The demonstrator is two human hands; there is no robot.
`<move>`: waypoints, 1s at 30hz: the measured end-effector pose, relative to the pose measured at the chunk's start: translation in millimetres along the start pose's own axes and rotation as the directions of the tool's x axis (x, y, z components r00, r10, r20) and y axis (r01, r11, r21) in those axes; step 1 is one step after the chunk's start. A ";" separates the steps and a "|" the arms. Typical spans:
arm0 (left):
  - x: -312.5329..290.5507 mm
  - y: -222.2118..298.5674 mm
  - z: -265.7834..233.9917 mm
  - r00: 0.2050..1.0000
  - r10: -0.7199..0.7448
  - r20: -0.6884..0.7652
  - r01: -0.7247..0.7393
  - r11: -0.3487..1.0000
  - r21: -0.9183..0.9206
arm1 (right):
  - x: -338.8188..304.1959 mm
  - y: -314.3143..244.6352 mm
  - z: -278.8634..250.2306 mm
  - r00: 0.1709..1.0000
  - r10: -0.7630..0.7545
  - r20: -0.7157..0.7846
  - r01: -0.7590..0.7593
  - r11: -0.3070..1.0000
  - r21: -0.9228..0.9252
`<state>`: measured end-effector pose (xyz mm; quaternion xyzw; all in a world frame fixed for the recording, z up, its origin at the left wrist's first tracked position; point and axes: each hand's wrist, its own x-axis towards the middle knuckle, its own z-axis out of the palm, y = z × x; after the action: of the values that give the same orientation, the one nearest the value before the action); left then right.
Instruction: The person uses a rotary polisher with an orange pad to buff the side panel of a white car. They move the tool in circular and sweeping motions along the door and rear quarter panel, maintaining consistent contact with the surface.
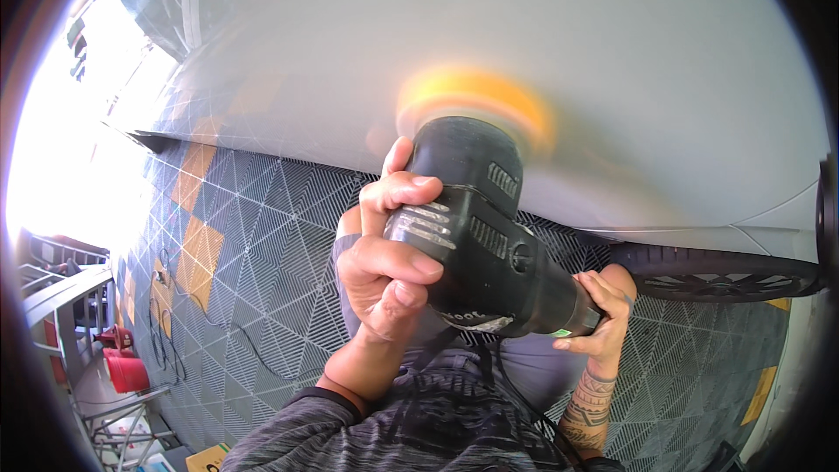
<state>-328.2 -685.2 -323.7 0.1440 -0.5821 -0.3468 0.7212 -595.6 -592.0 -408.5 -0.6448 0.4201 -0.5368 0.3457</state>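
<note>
A black power polisher (485, 253) is held up between my two hands. Its yellow-orange pad (476, 92) is smeared by motion and lies against the pale, glossy body panel of a car (542, 17). My left hand (384, 249) wraps round the polisher's head from the left, fingers curled over the vented housing. My right hand (605, 315) grips the end of the handle, lower right. How the right fingers close underneath is partly hidden. The panel carries a blurred reflection of the pad.
A car wheel (721, 273) shows at the right, under the panel edge. Thin black cable (249, 345) runs over the patterned grey floor tiles (262, 210). At the left stand a metal rack (65, 293) and a red container (127, 370). A cardboard box (208, 458) lies lower left.
</note>
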 end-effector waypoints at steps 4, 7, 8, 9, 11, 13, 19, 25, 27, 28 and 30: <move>1.7 4.3 -9.4 0.998 -0.047 -0.041 0.045 0.998 -0.033 | 12.2 -9.5 19.3 0.999 -0.045 -0.027 0.046 0.999 0.021; 3.5 6.6 -15.0 0.995 -0.064 -0.073 0.058 0.995 -0.085 | 16.4 -13.7 27.6 0.999 -0.040 -0.019 0.040 0.999 0.027; 4.1 6.8 -17.5 0.996 -0.061 -0.059 0.055 0.994 -0.092 | 17.2 -15.0 30.1 0.999 -0.041 -0.014 0.041 0.999 0.015; 5.0 7.1 -19.8 0.997 -0.057 -0.044 0.053 0.993 -0.102 | 18.2 -16.1 32.2 0.999 -0.043 -0.011 0.043 0.999 0.002; 6.2 4.9 -32.4 0.999 -0.029 0.043 0.034 0.993 -0.112 | 20.6 -16.4 38.0 0.999 -0.051 -0.015 0.051 0.998 0.022; 7.4 5.7 -39.0 0.996 -0.024 0.080 0.034 0.992 -0.120 | 21.3 -15.1 43.3 0.999 -0.049 -0.018 0.049 0.998 0.038; 10.3 8.0 -51.3 0.999 -0.033 0.040 0.039 0.986 -0.160 | 26.9 -17.7 57.0 0.999 -0.037 -0.012 0.037 0.999 0.032; 15.2 4.6 -60.3 1.000 0.003 -0.003 -0.004 0.989 -0.149 | 38.1 -19.4 68.0 0.998 -0.066 0.004 0.066 0.998 0.014; 15.9 10.7 -55.2 0.995 -0.044 -0.087 0.035 0.995 -0.094 | 43.0 -19.0 70.9 0.996 -0.089 0.011 0.090 0.996 -0.007; 16.0 12.0 -55.3 0.992 -0.052 -0.118 0.044 0.997 -0.070 | 44.6 -19.6 72.4 0.996 -0.084 0.017 0.084 0.996 -0.011; 15.1 7.9 -62.8 0.991 -0.023 -0.132 0.017 0.999 -0.047 | 47.3 -20.6 75.0 0.997 -0.070 0.029 0.071 0.997 -0.022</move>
<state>-265.3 -701.9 -325.4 0.1560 -0.5232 -0.3570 0.7580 -515.0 -627.2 -384.8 -0.6708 0.3982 -0.5347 0.3250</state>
